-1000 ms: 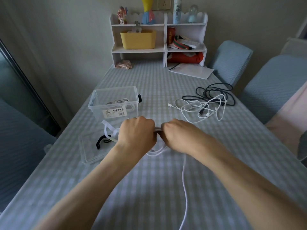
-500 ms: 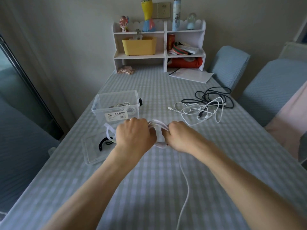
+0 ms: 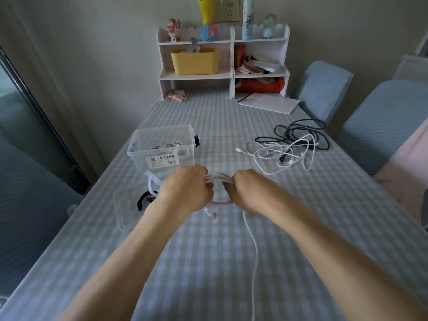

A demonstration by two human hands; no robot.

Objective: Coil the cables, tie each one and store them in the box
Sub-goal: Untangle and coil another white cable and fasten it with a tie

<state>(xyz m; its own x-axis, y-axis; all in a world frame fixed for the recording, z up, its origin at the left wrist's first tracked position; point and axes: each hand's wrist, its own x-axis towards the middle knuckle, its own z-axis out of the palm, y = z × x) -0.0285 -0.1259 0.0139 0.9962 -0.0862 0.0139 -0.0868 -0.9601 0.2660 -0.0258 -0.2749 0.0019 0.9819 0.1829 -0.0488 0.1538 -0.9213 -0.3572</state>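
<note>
The bench (image 3: 208, 262) wears a blue-and-white checked cloth. On its left side stands a clear plastic box (image 3: 162, 147) with a label on its front, and just in front of that lies the clear lid (image 3: 125, 212), bearing a black strap (image 3: 141, 200) and a white strap (image 3: 151, 181). On the right side lies a loose tangle of white cables (image 3: 282, 154) overlapping a black cable (image 3: 301, 130). At the far end stands a white shelf unit (image 3: 231, 66), with a sheet of paper (image 3: 268, 103) in front of it and a small pink bundle (image 3: 176, 96) at its left foot.
</note>
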